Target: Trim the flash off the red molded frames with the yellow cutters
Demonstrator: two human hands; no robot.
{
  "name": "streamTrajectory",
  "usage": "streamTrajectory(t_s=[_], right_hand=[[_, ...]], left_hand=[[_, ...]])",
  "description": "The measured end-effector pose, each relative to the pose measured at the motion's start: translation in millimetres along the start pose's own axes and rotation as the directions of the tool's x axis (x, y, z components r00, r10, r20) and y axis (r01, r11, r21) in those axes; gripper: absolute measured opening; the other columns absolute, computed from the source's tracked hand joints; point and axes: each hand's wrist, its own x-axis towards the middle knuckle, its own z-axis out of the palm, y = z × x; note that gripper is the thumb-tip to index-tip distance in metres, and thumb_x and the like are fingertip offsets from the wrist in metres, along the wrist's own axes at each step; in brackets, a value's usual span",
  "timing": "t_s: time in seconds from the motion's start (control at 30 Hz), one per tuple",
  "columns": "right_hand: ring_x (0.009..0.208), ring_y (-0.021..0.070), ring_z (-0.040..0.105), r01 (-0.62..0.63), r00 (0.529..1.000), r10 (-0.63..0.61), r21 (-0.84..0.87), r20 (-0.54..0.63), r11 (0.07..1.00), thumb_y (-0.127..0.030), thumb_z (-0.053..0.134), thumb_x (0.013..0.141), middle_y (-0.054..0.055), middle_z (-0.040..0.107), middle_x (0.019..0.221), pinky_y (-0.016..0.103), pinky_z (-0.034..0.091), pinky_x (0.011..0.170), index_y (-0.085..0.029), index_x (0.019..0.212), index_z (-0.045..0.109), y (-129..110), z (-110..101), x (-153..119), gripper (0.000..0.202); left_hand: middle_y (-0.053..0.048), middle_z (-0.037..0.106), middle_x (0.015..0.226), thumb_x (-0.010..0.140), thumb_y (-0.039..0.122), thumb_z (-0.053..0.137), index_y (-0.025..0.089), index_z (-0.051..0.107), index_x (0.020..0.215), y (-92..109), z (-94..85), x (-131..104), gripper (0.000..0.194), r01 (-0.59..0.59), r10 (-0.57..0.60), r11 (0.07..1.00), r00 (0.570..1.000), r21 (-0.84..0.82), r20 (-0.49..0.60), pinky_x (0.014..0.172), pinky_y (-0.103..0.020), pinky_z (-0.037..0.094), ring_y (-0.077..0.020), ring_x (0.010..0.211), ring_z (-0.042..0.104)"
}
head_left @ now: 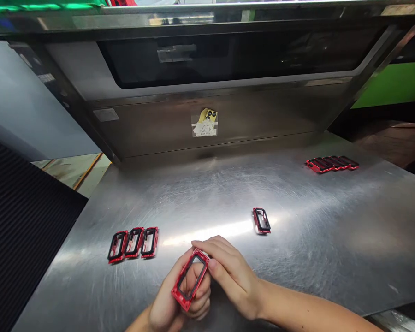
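Note:
A red rectangular frame with a black inner rim [203, 278] is tilted up above the front of the metal table [207, 184]. My left hand [169, 295] grips it from the left and behind, its curled fingers showing through the opening. At the frame's upper right corner, my right hand [233, 272] touches it with thumb and fingers closed around that end. A single similar red and black frame [254, 216] lies flat beyond my right hand. Three more frames [134, 243] lie side by side to the left of my hands.
A row of overlapping red and black frames [332, 164] lies at the table's far right. Behind the table stands a metal back panel [152, 124] with a small bag of yellow and white labels [205, 123] on it. A black ribbed surface [24, 221] borders the left edge.

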Motion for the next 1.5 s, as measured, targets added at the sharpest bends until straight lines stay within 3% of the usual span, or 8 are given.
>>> streamTrajectory(t_s=[0.43, 0.73, 0.87, 1.0, 1.13, 1.23, 1.37, 1.5], right_hand=[[0.089, 0.0208, 0.057, -0.040, 0.998, 0.038, 0.054, 0.042, 0.998, -0.039, 0.029, 0.104, 0.008, 0.062, 0.099, 0.035, 0.047, 0.079, -0.018, 0.128, 0.052, -0.6, -0.6, -1.9, 0.040], [0.087, 0.0207, 0.057, -0.033, 0.999, 0.032, 0.043, 0.036, 0.999, -0.040, 0.030, 0.103, 0.008, 0.062, 0.097, 0.034, 0.046, 0.078, -0.018, 0.127, 0.052, -0.4, -0.9, -1.9, 0.038], [0.085, 0.0207, 0.057, -0.014, 1.000, 0.013, 0.035, 0.017, 0.999, -0.039, 0.032, 0.103, 0.008, 0.063, 0.096, 0.034, 0.047, 0.077, -0.018, 0.124, 0.054, -0.8, -0.3, -0.7, 0.037], [0.079, 0.0210, 0.058, 0.003, 0.998, -0.004, -0.019, -0.063, 1.000, -0.036, 0.036, 0.101, 0.007, 0.064, 0.087, 0.033, 0.046, 0.070, -0.018, 0.110, 0.060, 0.2, -0.8, 0.8, 0.031], [0.085, 0.0235, 0.058, -0.093, 0.974, 0.042, -0.225, -0.222, 0.970, -0.029, 0.039, 0.098, 0.008, 0.065, 0.089, 0.036, 0.045, 0.074, -0.019, 0.102, 0.060, 13.3, -6.8, 4.6, 0.023], [0.102, 0.0278, 0.054, -0.185, 0.953, 0.036, -0.482, -0.302, 0.856, -0.027, 0.044, 0.094, 0.010, 0.064, 0.105, 0.045, 0.040, 0.088, -0.021, 0.105, 0.059, 31.2, -16.2, 10.8, 0.020], [0.122, 0.0345, 0.041, -0.328, 0.939, 0.107, -0.764, -0.326, 0.556, -0.027, 0.047, 0.088, 0.011, 0.055, 0.127, 0.064, 0.023, 0.099, -0.023, 0.108, 0.060, 48.9, -35.2, 20.8, 0.024], [0.123, 0.0385, 0.040, -0.390, 0.912, 0.244, -0.879, -0.329, 0.273, -0.030, 0.049, 0.087, 0.014, 0.048, 0.135, 0.064, 0.035, 0.091, -0.022, 0.118, 0.059, 52.0, -53.9, 22.6, 0.034]], left_hand=[[0.008, 0.030, 0.038, 0.089, 0.061, 0.040, 0.020, 0.047, 0.060, -4.0, 0.0, -3.7, 0.051, 0.070, -0.043, 0.991, 0.974, 0.116, -0.221, 0.045, -0.026, 0.019, -0.0083, 0.035, 0.026], [0.010, 0.023, 0.034, 0.074, 0.070, 0.054, 0.020, 0.042, 0.049, -2.5, 2.7, -3.8, 0.057, 0.043, -0.037, 0.996, 0.996, 0.080, -0.076, 0.042, -0.026, 0.010, -0.0049, 0.033, 0.013], [0.010, 0.023, 0.034, 0.072, 0.070, 0.056, 0.021, 0.041, 0.048, -2.3, 3.8, -4.6, 0.057, 0.041, -0.035, 0.996, 0.997, 0.080, -0.070, 0.042, -0.026, 0.010, -0.0049, 0.033, 0.013], [0.010, 0.024, 0.033, 0.074, 0.068, 0.056, 0.020, 0.042, 0.049, -0.7, 2.4, -2.9, 0.056, 0.032, -0.029, 0.997, 0.998, 0.066, -0.050, 0.041, -0.026, 0.009, -0.0049, 0.032, 0.013], [0.010, 0.025, 0.033, 0.075, 0.065, 0.056, 0.019, 0.043, 0.051, 1.0, 3.5, -0.1, 0.054, 0.011, -0.009, 0.999, 1.000, 0.052, -0.027, 0.040, -0.025, 0.009, -0.0046, 0.031, 0.013], [0.011, 0.024, 0.034, 0.076, 0.066, 0.055, 0.020, 0.042, 0.052, 0.1, 4.7, -0.1, 0.054, -0.001, 0.004, 0.998, 0.999, 0.064, -0.043, 0.040, -0.024, 0.008, -0.0046, 0.031, 0.012], [0.010, 0.024, 0.034, 0.076, 0.068, 0.051, 0.020, 0.042, 0.052, -1.4, 4.0, -0.9, 0.055, -0.016, 0.018, 0.996, 1.000, 0.088, -0.020, 0.039, -0.024, 0.010, -0.0048, 0.031, 0.012], [0.010, 0.026, 0.032, 0.073, 0.068, 0.053, 0.020, 0.043, 0.050, -4.9, 0.2, 0.8, 0.054, -0.051, 0.052, 0.996, 0.999, 0.079, -0.002, 0.037, -0.024, 0.006, -0.0041, 0.029, 0.012]])
